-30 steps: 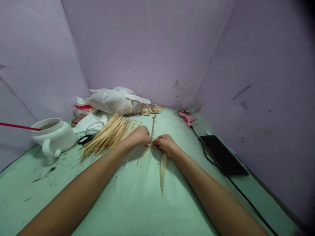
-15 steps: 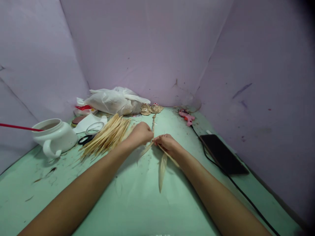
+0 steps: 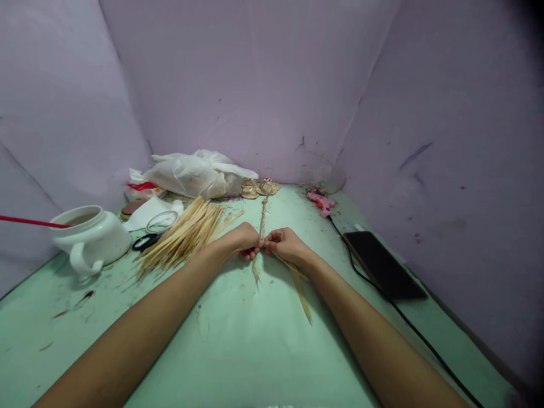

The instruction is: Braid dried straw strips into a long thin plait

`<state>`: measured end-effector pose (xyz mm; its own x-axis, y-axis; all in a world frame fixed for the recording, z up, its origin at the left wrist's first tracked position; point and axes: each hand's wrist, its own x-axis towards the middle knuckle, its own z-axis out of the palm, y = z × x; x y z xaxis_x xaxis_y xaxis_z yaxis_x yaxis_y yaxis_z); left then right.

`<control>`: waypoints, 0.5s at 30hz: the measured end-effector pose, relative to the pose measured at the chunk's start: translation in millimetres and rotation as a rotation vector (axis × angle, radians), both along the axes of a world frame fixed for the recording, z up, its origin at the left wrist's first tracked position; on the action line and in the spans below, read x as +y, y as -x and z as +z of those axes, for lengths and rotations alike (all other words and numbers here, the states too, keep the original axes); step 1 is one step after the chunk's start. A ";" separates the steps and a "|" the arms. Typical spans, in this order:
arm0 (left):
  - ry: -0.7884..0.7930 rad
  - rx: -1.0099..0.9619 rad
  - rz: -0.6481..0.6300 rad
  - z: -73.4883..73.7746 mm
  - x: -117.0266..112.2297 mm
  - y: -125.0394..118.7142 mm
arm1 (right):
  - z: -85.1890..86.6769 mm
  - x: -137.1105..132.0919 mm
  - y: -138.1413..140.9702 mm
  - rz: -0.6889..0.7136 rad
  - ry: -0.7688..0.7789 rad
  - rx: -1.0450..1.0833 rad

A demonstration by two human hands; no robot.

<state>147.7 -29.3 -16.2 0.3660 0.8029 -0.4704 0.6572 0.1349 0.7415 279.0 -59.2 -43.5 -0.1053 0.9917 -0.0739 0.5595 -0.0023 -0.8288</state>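
A narrow braid (image 3: 263, 214) of dry, straw-coloured strips runs from the back of the table toward me. At its near end my left hand (image 3: 247, 241) and my right hand (image 3: 284, 245) meet, fingertips almost touching. Both are closed in a pinch on the strips. A short loose strip end (image 3: 255, 271) hangs below my left fingers. From under my right hand a longer pale strip (image 3: 301, 294) trails toward me. The exact crossing of the strips is hidden by my fingers. Left of my left hand lies a bundle of dry strips (image 3: 182, 235).
Black-handled scissors (image 3: 145, 242) and a white pot (image 3: 91, 238) with a red stick stand left. A white plastic bag (image 3: 195, 175) and woven pieces (image 3: 250, 188) lie at the back. On the right are a pink glue gun (image 3: 321, 203), its black cable (image 3: 351, 255) and a dark phone (image 3: 382, 266).
My left hand has come down slightly toward me and turned, closing up to my right hand. The loose strip under my right hand has swung to the right.
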 end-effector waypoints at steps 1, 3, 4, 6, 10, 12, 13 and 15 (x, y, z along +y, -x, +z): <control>-0.064 0.075 -0.012 -0.3 0.1 -1.3 | 0.6 -1.0 0.2 0.011 -0.071 -0.098; -0.150 0.181 -0.026 -0.7 0.0 -3.4 | 2.8 -4.6 2.2 0.019 -0.204 -0.299; -0.171 0.203 -0.029 -0.9 -0.3 -3.8 | 4.2 -6.9 3.7 0.016 -0.255 -0.388; -0.173 0.198 -0.020 -1.4 -1.5 -3.5 | 7.3 -11.8 7.0 0.012 -0.302 -0.523; -0.162 0.124 0.025 -4.5 -4.4 -1.6 | 14.1 -19.2 12.3 -0.020 -0.282 -0.686; -0.162 0.100 0.036 -5.8 -5.5 -1.9 | 18.4 -21.6 14.1 -0.072 -0.248 -0.719; -0.162 0.100 0.043 -6.1 -5.9 -2.5 | 20.9 -22.7 14.9 -0.100 -0.219 -0.719; -0.139 0.122 0.060 -5.7 -6.9 -4.2 | 26.0 -25.0 17.1 -0.139 -0.148 -0.698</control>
